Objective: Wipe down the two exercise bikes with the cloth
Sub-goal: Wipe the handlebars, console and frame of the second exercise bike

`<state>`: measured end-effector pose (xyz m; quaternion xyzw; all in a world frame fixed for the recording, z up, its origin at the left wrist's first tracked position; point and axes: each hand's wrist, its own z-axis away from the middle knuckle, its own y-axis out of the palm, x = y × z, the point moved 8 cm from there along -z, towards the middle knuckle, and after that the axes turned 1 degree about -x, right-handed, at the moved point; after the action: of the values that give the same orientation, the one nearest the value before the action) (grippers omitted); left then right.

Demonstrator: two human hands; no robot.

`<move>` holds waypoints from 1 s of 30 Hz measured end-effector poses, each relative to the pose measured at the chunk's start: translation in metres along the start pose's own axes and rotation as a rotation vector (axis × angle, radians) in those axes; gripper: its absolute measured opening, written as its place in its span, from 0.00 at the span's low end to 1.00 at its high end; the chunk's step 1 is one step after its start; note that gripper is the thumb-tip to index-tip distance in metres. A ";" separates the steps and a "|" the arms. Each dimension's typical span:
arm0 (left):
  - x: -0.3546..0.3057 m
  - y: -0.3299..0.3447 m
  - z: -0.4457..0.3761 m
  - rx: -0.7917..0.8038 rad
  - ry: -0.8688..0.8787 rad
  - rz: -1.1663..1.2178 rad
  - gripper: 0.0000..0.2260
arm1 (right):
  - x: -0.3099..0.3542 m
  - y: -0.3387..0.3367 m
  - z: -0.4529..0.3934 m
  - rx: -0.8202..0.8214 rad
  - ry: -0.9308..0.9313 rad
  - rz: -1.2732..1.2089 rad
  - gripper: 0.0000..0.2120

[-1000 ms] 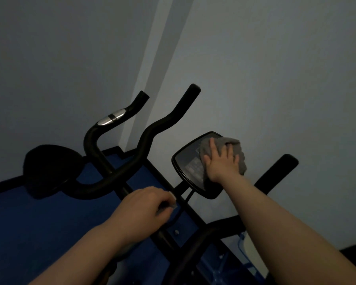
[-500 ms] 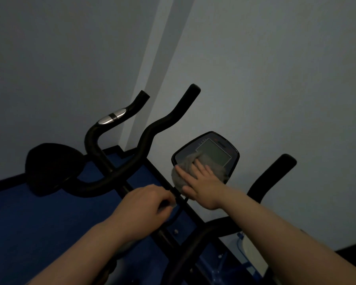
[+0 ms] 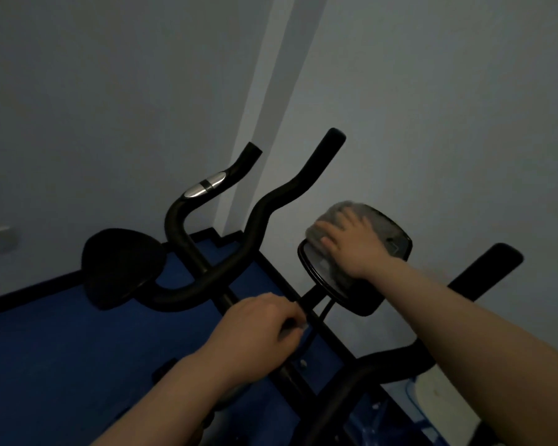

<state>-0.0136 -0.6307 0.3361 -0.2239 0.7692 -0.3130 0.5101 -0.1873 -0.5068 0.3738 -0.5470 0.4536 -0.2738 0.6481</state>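
Pressing flat on the grey cloth [image 3: 342, 217], the right hand [image 3: 351, 243] has its fingers straight and spread, pointing toward ten o'clock, and pins the cloth against the console [image 3: 397, 243] of the near bike [image 3: 361, 368]. Cloth bunches out past the fingertips at the console's upper-left edge, and more of it shows under the heel of the hand at about six o'clock; motion blur softens its outline. The console is a dark rounded panel tilted toward the camera, on a short stem. At about seven o'clock from the console, the left hand [image 3: 258, 333] is curled in a fist, knuckles up, around a small pale thing [image 3: 302, 326] at the bike's stem; what it is cannot be told. Black handlebars [image 3: 261, 217] sweep up at eleven o'clock from that hand, one bar carrying a silver sensor pad [image 3: 205, 188]. A black saddle [image 3: 123, 268] sits at nine o'clock over blue floor [image 3: 62, 365]. Grey walls [image 3: 448, 107] fill the upper view.
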 end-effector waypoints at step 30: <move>0.001 0.001 -0.001 0.005 -0.008 -0.037 0.11 | -0.018 0.030 0.069 -0.042 1.071 -0.613 0.31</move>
<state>-0.0151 -0.6305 0.3346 -0.2383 0.7622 -0.3234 0.5077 -0.1382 -0.4516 0.3498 -0.4514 0.5436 -0.6753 0.2112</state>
